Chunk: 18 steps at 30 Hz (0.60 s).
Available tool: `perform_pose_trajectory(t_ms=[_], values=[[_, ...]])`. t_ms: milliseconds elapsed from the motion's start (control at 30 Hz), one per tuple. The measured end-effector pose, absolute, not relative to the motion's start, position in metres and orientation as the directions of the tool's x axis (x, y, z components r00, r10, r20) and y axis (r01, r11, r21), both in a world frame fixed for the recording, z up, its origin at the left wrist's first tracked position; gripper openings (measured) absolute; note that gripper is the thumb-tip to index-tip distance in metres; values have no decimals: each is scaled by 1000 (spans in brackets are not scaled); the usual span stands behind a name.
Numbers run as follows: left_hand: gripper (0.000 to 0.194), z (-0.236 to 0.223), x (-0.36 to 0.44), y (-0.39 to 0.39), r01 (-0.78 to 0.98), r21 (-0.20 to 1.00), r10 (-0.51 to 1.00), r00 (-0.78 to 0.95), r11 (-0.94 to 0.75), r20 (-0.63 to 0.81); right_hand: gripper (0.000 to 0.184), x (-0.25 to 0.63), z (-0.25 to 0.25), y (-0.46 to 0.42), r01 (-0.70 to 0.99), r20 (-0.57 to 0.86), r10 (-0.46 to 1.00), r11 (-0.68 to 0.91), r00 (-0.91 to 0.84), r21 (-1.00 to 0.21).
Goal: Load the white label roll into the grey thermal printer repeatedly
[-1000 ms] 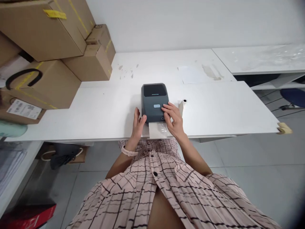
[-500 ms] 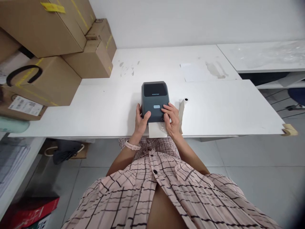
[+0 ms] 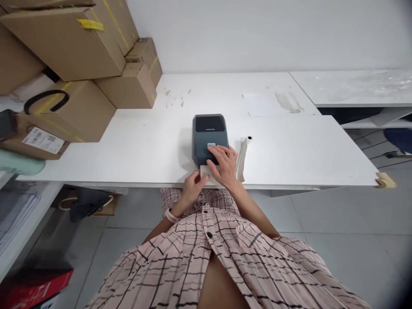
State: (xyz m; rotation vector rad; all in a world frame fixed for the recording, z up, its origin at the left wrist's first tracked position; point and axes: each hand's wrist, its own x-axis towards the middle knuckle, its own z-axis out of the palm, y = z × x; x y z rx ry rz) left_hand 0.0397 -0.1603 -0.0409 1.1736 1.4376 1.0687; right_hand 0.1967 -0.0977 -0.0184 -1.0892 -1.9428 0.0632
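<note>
A dark blue-grey label printer [image 3: 201, 141] with a black window and a pale button stands near the table's front edge. From its front a white paper strip [image 3: 209, 174] hangs out towards me. My left hand [image 3: 193, 186] pinches the left side of this strip between thumb and fingers. My right hand [image 3: 225, 165] lies over the printer's front right part, fingers stretched out, with a fingertip at the button. It covers part of the strip. Just right of that hand lies a rolled white paper [image 3: 243, 159] with a dark hollow end.
Cardboard boxes [image 3: 128, 88] are stacked at the table's left, with a black curved strap [image 3: 46, 94] and a mint-green cylinder [image 3: 22, 162] nearby. A thin white sheet [image 3: 257, 105] lies towards the back. A tan tape piece [image 3: 385, 180] hangs at the right corner.
My left hand has left the printer's side and moved down onto the paper strip. My right hand has shifted left across the printer's front, fingers reaching the button. The view has tilted slightly.
</note>
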Motion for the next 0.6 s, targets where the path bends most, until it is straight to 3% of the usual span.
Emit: perform_pose_trajectory(t_ms=[100,233,433,500,600], values=[[47,-33,47,-156,2,956,955,59,292,-292,40,195,-11,-97,687,661,717,595,-220,-417],[43,-28,50,-153,-152,926,935,134,346,-328,33,186,0,-96,742,685,711,544,-160,-391],[52,-34,50,-155,-148,902,914,83,406,-397,19,176,4,-92,764,704,700,519,-121,-383],[52,-35,47,-155,-96,934,938,-5,346,-348,17,179,3,-90,739,683,724,510,-92,-441],[47,-30,38,-153,38,988,951,-278,152,-135,16,188,0,-89,624,614,787,508,-58,-593]])
